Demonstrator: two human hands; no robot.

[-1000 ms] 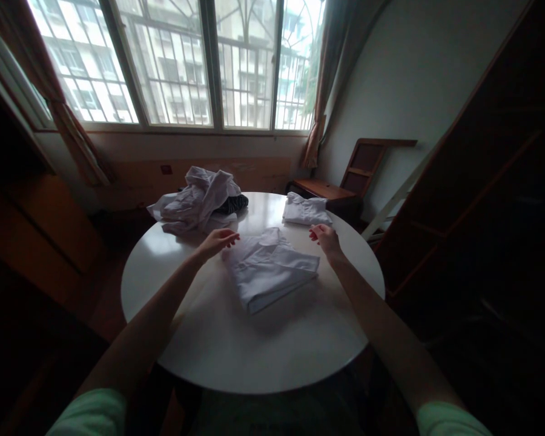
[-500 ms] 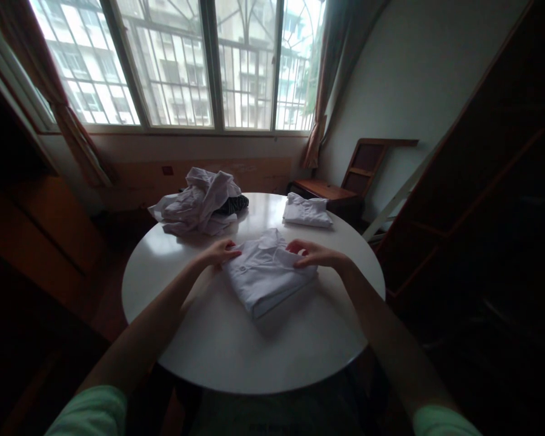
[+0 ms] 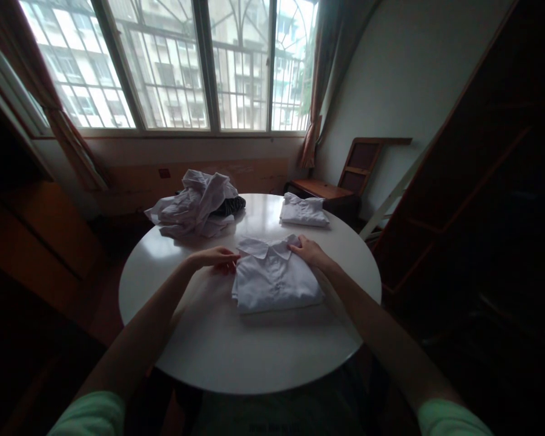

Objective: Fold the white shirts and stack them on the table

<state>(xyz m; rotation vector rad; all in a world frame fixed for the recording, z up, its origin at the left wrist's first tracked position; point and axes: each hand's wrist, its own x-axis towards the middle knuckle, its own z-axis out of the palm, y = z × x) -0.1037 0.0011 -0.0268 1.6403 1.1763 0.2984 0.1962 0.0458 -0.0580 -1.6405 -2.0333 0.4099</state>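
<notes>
On the surface (image 3: 236, 357), a folded shirt (image 3: 276, 283) lies between the left hand (image 3: 217, 258), fingers slightly parted beside it, and the right hand (image 3: 309, 250), touching its collar (image 3: 256, 247), whether pinching I cannot tell.

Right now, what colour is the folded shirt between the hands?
The folded shirt is plain white; see the head view, the only one.

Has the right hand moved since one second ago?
Yes: judged against the round white table, the right hand has moved left and slightly toward the table's near edge; it now touches the shirt collar.
</notes>
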